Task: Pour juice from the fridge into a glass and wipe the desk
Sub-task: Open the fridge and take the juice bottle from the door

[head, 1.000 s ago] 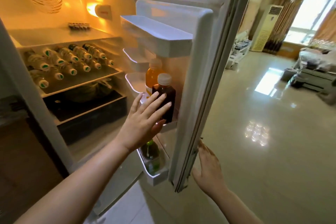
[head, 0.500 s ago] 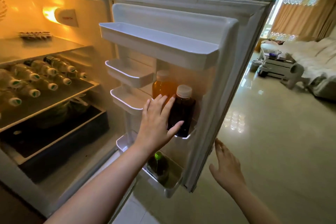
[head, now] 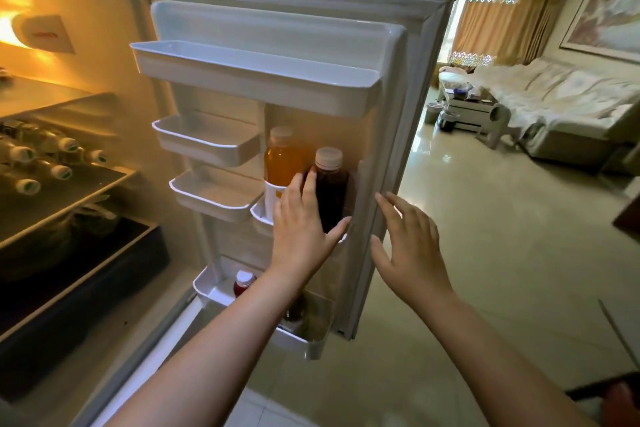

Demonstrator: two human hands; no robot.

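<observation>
1. On the middle shelf of the open fridge door (head: 391,135), the dark juice bottle (head: 332,189) is seen upright with a pale cap, just beside an orange juice bottle (head: 282,163); the two appear to touch or nearly so.
2. The left hand (head: 304,229) is curved round the dark bottle, fingers on its left side and thumb toward its lower right; the grip is spread and not yet closed, and whether skin is pressed to plastic cannot be told.
3. The right hand (head: 412,246) is held open and empty by the door's outer edge, fingertips near the seal; contact cannot be confirmed.
4. The step in hand is judged to be the taking of the bottle; the grip is best closed round the body below the cap, and the bottle lifted straight up until the shelf rail (head: 263,218) is cleared, then drawn outward.
5. The orange bottle may be nudged if the dark one is tilted leftward; a slight pull toward the door's free edge is preferred.
6. Overhead room is limited by the wide upper door bin (head: 256,80); a modest lift only is advised.
7. The door should be steadied at its edge so that it does not swing.
8. Open tiled floor (head: 485,253) lies to the right for stepping back; no glass or desk is visible.
</observation>
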